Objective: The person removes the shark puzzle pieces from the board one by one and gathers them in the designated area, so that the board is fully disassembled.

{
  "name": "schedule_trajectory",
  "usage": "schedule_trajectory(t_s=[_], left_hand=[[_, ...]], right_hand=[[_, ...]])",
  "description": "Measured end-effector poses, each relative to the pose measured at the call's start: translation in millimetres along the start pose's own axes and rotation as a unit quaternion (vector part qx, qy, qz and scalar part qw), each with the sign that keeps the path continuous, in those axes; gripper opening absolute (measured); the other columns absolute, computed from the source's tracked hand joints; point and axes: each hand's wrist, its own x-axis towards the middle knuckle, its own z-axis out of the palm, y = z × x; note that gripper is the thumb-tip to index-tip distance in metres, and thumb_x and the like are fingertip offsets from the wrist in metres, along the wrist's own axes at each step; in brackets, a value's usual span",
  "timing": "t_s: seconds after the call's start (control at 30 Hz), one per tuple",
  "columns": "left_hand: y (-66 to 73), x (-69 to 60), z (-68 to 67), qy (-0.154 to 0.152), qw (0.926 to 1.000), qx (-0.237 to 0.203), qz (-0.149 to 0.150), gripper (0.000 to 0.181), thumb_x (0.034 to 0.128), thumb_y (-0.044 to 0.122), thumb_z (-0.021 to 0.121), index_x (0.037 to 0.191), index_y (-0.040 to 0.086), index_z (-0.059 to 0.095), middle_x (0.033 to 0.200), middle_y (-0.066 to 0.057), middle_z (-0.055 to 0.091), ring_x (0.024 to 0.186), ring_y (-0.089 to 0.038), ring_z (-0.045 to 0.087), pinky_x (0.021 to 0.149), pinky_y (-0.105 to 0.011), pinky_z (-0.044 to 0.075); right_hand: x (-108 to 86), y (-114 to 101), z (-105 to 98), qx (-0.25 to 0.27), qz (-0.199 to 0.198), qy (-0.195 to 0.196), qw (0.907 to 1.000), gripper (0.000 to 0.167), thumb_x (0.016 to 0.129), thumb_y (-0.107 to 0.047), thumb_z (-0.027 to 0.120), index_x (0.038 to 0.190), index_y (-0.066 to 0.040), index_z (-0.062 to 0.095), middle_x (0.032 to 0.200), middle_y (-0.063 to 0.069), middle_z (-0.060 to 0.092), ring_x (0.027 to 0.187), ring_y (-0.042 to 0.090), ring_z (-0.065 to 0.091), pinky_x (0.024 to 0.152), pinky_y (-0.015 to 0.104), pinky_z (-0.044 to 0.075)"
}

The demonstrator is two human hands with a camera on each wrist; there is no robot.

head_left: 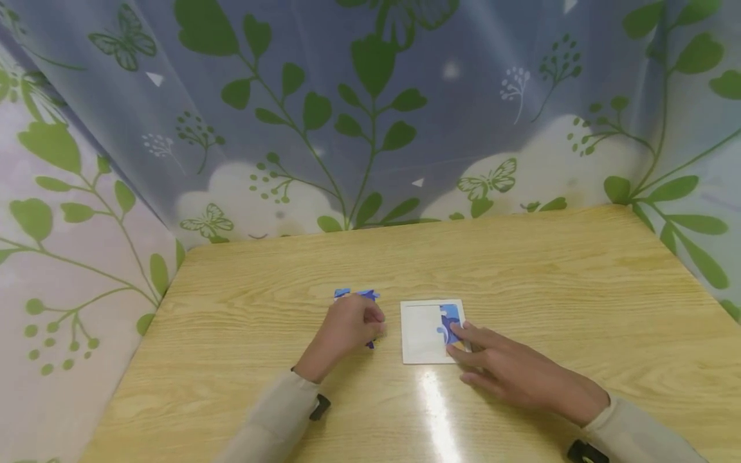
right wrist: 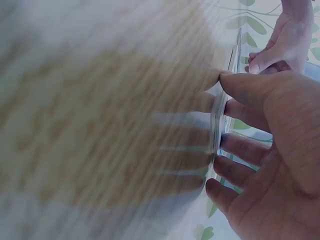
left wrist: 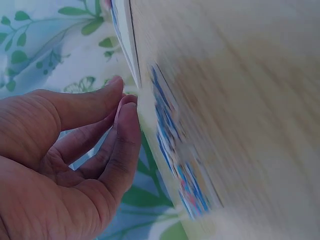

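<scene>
Left hand: held over the loose jigsaw pieces, fingers loosely bent, thumb near the fingertips. No piece is seen between them in the left wrist view; grip read as released. Right hand: nothing grasped. Fingers are spread and nearly straight, the foremost tips laid on the fitted pieces and the tray's right side.

Loose pieces: heaped left of the white square puzzle tray, apart from it, partly hidden by the left hand. In the left wrist view they are seen to be thin and overlapping, with pale edges under a blue print. Fitted pieces: set in a column along the tray's right side; the rest of its bed is bare.

Handling, by judgement: pieces are expected to be very light and fairly stiff; card or thin board cannot be told apart. Little edge is offered when a piece lies flat, so a pinch at opposite edges by thumb and fingertip is advised, or a slide off the heap until an edge is freed. Narrow tabs are judged the weak points and should not be bent. The tray is judged light and apt to skid, so it is best steadied at the rim.

Surroundings: wood-grain tabletop, glossy enough for glare; leaf-printed curtain behind.
</scene>
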Motion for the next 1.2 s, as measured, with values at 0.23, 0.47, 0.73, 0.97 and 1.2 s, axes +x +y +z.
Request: schedule_trajectory(t_s=[0.23, 0.47, 0.73, 0.97, 1.2], left_hand=[[23.1, 19.6, 14.9, -0.031, 0.9995, -0.012, 0.0, 0.005, 0.0886, 0.01, 0.079, 0.087, 0.006, 0.077, 0.083, 0.0, 0.072, 0.077, -0.012, 0.066, 0.072, -0.027, 0.054], [43.4, 39.0, 35.4, -0.047, 0.9989, -0.002, 0.001, 0.007, 0.0864, 0.009, 0.081, 0.091, 0.005, 0.078, 0.083, -0.001, 0.072, 0.075, -0.01, 0.064, 0.07, -0.022, 0.052], [52.6, 47.8, 50.0, -0.05, 0.9987, 0.0, -0.003, 0.015, 0.0858, 0.01, 0.081, 0.099, 0.005, 0.078, 0.088, -0.002, 0.072, 0.076, -0.009, 0.063, 0.069, -0.019, 0.051], [58.3, 50.3, 55.2, -0.049, 0.9987, -0.016, -0.003, 0.01, 0.0854, 0.008, 0.081, 0.094, 0.005, 0.078, 0.082, 0.0, 0.072, 0.07, -0.007, 0.061, 0.064, -0.017, 0.05], [60.3, 51.1, 57.5, -0.044, 0.9987, -0.027, -0.005, 0.008, 0.0843, 0.006, 0.082, 0.091, 0.004, 0.078, 0.077, 0.001, 0.07, 0.065, -0.006, 0.058, 0.06, -0.017, 0.048]], right_hand=[[1.1, 1.8, 1.7, -0.01, -0.013, 0.008, 0.9998, 0.046, 0.099, -0.023, 0.067, 0.137, 0.001, 0.059, 0.152, 0.027, 0.041, 0.135, 0.048, 0.045, 0.105, 0.055, 0.042], [0.4, 2.4, 2.5, -0.006, -0.009, 0.003, 0.9999, 0.046, 0.099, -0.023, 0.067, 0.138, 0.001, 0.058, 0.153, 0.026, 0.04, 0.136, 0.047, 0.044, 0.105, 0.054, 0.042], [1.4, 3.2, 3.7, -0.007, -0.024, 0.018, 0.9995, 0.045, 0.097, -0.022, 0.069, 0.135, 0.001, 0.06, 0.15, 0.029, 0.043, 0.133, 0.048, 0.047, 0.104, 0.054, 0.044], [1.7, 3.2, 3.5, -0.008, -0.029, 0.019, 0.9994, 0.045, 0.097, -0.021, 0.069, 0.135, 0.002, 0.06, 0.151, 0.029, 0.042, 0.132, 0.049, 0.047, 0.102, 0.054, 0.046], [1.8, 3.2, 3.8, -0.012, -0.029, 0.016, 0.9994, 0.046, 0.098, -0.022, 0.069, 0.136, 0.002, 0.059, 0.152, 0.028, 0.04, 0.133, 0.048, 0.046, 0.103, 0.055, 0.045]])
